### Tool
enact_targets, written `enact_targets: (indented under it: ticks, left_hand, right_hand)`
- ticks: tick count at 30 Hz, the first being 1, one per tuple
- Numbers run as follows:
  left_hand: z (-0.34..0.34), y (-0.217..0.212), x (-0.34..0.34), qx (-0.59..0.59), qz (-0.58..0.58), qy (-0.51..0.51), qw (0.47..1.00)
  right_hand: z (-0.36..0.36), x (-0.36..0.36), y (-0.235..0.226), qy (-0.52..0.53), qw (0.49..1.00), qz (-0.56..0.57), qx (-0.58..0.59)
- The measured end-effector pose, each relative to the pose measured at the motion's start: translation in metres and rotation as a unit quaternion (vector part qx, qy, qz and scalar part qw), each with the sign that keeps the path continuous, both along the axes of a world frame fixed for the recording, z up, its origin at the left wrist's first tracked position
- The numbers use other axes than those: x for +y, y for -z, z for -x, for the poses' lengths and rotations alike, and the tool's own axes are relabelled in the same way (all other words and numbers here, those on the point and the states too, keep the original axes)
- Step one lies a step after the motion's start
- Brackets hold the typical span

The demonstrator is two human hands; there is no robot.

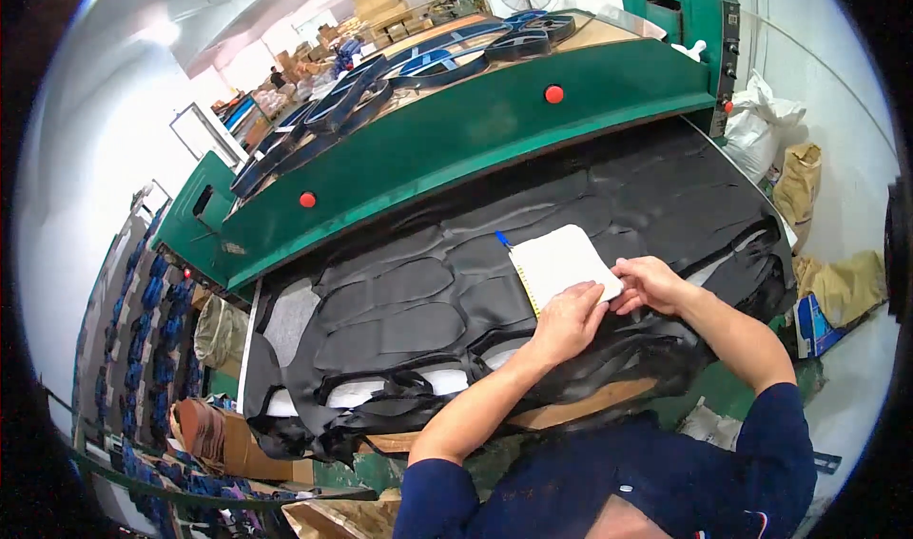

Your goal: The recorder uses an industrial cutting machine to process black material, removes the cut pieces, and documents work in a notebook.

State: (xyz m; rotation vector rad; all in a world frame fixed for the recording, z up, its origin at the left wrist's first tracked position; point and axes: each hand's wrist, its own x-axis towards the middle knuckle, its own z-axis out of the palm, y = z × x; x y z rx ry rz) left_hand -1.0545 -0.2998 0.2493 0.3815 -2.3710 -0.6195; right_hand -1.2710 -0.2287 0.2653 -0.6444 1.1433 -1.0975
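White paper of the notebook (561, 261) lies open over the black sheet material (390, 325), with its yellow spiral edge to the left and a blue pen (502, 239) at its upper-left corner; the left hand (571, 320) rests over the lower edge, the right hand (650, 284) bends its fingers at the lower-right corner; whether either grip is closed on pages, I cannot tell; the step seems to be handling this corner, and the next move calls for separating pages gently; flat room extends leftward, while the green beam (428, 144) bounds the far side and loose black scraps (609, 358) crowd the near edge.
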Motion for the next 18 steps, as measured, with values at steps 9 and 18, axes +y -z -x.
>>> enact_targets:
  ticks: [9,18]
  left_hand:
    - [-0.035,-0.026,-0.011,0.213,0.058,-0.124,0.967]
    - [-0.057,-0.006,-0.034,0.402,-0.272,-0.235,0.842]
  right_hand:
    - [-0.013,-0.039,0.007,-0.024,0.995,0.027,0.095]
    - [0.034,-0.065,-0.016,0.042,0.98,0.088,0.176]
